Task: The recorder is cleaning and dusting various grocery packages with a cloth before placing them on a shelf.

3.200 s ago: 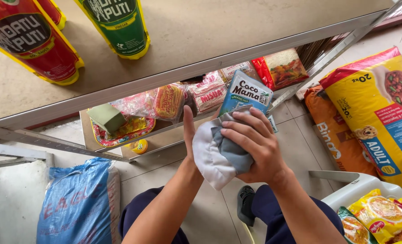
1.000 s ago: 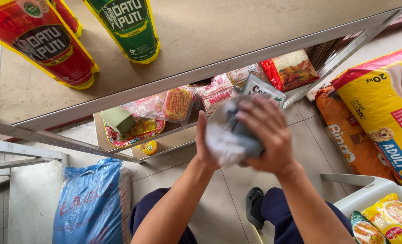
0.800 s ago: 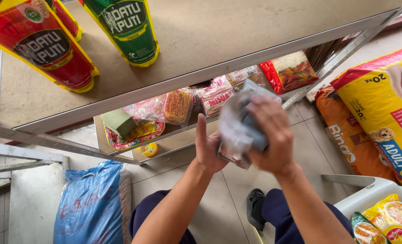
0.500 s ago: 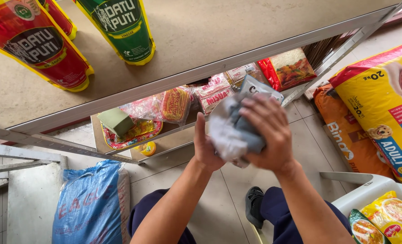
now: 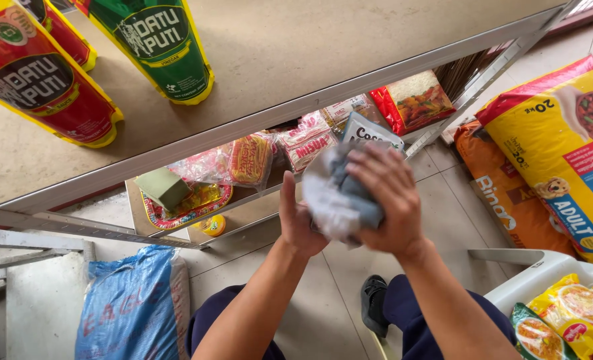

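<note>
My left hand [image 5: 298,220] holds a small blue-grey carton [image 5: 370,133] from below and behind, just in front of the lower shelf. My right hand [image 5: 391,200] presses a crumpled grey-white cloth [image 5: 330,197] against the carton's front. The cloth covers most of the carton, and only its top corner shows above my fingers. Both forearms reach up from the bottom of the view.
A beige upper shelf board [image 5: 296,60] carries red [image 5: 40,87] and green [image 5: 160,43] pouches. The lower shelf holds noodle packets [image 5: 250,160], a green block [image 5: 163,188] and a red rice pack [image 5: 413,100]. A yellow pet-food sack [image 5: 563,147], a blue sack [image 5: 133,307] and a white basket [image 5: 543,287] stand on the floor.
The carton was clearly visible with the cloth bunched below it; now the cloth has been rubbed up over its front and both hands have lifted slightly toward the shelf.
</note>
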